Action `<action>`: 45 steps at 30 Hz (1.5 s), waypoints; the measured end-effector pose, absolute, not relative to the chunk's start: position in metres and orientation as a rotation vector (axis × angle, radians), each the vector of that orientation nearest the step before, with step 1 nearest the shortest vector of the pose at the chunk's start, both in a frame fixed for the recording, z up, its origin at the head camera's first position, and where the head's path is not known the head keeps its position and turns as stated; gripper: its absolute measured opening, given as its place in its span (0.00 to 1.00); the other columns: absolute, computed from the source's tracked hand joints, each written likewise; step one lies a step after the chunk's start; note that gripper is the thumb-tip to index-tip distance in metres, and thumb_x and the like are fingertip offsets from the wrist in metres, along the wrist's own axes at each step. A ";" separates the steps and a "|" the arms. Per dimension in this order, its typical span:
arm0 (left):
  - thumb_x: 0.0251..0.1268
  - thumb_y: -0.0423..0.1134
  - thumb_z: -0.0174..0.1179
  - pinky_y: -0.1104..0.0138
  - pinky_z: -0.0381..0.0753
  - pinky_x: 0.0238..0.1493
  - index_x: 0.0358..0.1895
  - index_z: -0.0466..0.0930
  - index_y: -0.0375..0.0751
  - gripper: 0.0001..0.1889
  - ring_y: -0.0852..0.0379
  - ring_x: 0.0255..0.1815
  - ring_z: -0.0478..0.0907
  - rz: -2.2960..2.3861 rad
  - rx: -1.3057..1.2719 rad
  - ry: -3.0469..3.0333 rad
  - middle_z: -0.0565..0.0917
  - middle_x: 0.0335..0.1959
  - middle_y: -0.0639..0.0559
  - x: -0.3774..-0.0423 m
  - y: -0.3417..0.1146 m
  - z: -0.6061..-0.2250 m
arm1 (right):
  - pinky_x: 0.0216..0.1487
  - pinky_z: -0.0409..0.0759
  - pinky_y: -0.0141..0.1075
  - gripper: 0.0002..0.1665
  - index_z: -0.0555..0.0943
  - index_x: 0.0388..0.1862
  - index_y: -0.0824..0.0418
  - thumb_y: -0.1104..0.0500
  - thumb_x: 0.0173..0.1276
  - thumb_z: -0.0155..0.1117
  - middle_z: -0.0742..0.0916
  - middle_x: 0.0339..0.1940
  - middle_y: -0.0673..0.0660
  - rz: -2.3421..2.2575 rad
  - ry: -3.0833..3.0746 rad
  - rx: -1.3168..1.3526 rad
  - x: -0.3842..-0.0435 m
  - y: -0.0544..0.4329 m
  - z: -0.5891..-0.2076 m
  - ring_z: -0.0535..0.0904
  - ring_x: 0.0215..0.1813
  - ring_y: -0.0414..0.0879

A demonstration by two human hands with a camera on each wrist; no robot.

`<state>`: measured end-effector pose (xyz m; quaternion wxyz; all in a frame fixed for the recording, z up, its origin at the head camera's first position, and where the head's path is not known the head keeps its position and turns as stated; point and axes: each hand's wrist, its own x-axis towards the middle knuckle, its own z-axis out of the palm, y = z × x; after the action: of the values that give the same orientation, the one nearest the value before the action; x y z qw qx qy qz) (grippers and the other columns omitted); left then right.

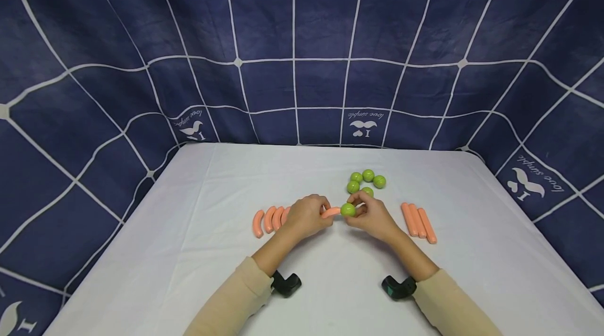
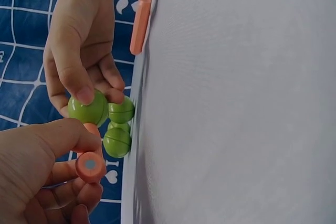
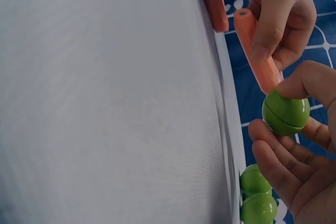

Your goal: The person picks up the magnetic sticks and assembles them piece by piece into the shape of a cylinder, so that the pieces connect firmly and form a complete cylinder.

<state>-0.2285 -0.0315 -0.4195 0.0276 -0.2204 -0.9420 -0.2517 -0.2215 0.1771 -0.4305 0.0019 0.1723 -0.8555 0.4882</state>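
Observation:
Over the middle of the table, my left hand (image 1: pixel 306 216) pinches a curved orange piece (image 1: pixel 331 212) between thumb and fingers. A grey dot marks the end of this piece (image 2: pixel 84 174) in the left wrist view. My right hand (image 1: pixel 373 218) holds a shiny green ball (image 1: pixel 348 209) with a seam line, seen closely in the right wrist view. The orange piece's tip meets the ball (image 3: pixel 286 113). Left of my left hand lies a row of several curved orange pieces (image 1: pixel 257 224), partly hidden by that hand.
Several green balls (image 1: pixel 368 175) lie in a loose ring beyond my right hand. Three straight orange sticks (image 1: pixel 418 220) lie side by side to its right. A white cloth covers the table (image 1: pixel 198 252); a dark blue patterned curtain (image 1: pixel 321 26) hangs behind and at both sides.

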 end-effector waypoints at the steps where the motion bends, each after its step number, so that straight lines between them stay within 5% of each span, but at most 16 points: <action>1: 0.51 0.42 0.69 0.70 0.70 0.23 0.36 0.83 0.44 0.10 0.62 0.22 0.69 -0.775 -0.683 -2.909 0.73 0.23 0.59 -0.229 -0.031 -0.420 | 0.33 0.80 0.33 0.22 0.75 0.46 0.64 0.67 0.53 0.75 0.83 0.42 0.59 1.529 -2.687 0.542 -0.221 0.177 -0.430 0.82 0.36 0.46; 37: 0.58 0.47 0.70 0.66 0.74 0.27 0.39 0.87 0.50 0.09 0.61 0.28 0.74 -0.601 -0.768 -2.928 0.82 0.32 0.56 -0.252 -0.024 -0.430 | 0.27 0.72 0.32 0.18 0.80 0.39 0.63 0.59 0.52 0.77 0.82 0.31 0.52 1.387 -2.808 0.407 -0.219 0.180 -0.445 0.73 0.28 0.44; 45: 0.58 0.45 0.68 0.63 0.77 0.35 0.49 0.85 0.45 0.16 0.57 0.36 0.78 -0.615 -0.801 -2.979 0.82 0.36 0.54 -0.251 -0.036 -0.426 | 0.27 0.71 0.31 0.18 0.80 0.40 0.63 0.60 0.53 0.77 0.81 0.31 0.52 1.427 -2.782 0.398 -0.221 0.179 -0.450 0.72 0.28 0.44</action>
<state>-0.2508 -0.0362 -0.4261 -0.0019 -0.2547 -0.9471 -0.1954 -0.2208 0.1795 -0.4505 -0.0050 0.1262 -0.8827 0.4527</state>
